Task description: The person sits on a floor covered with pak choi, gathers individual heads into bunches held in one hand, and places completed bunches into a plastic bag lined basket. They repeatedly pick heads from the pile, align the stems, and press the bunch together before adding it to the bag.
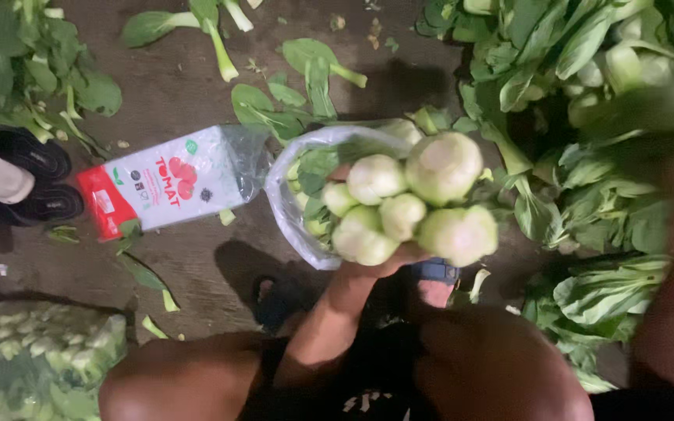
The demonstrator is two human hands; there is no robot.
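Dirt floor (189,86) under leaf scraps, perhaps damp; bok choy bunch (411,206) in left hand (388,261).

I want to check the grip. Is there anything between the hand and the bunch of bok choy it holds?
Nothing visible. The left hand grips the bok choy bunch directly from below, cut ends facing the camera. The clear plastic bag wraps the leafy end only.

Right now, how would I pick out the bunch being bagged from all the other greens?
Start at the red-and-white printed packet lying on the dark ground. Just right of it a clear plastic bag opens, and one hand holds the bok choy bunch at its mouth. Unlike the loose leafy piles around, its pale cut stem ends face the camera.
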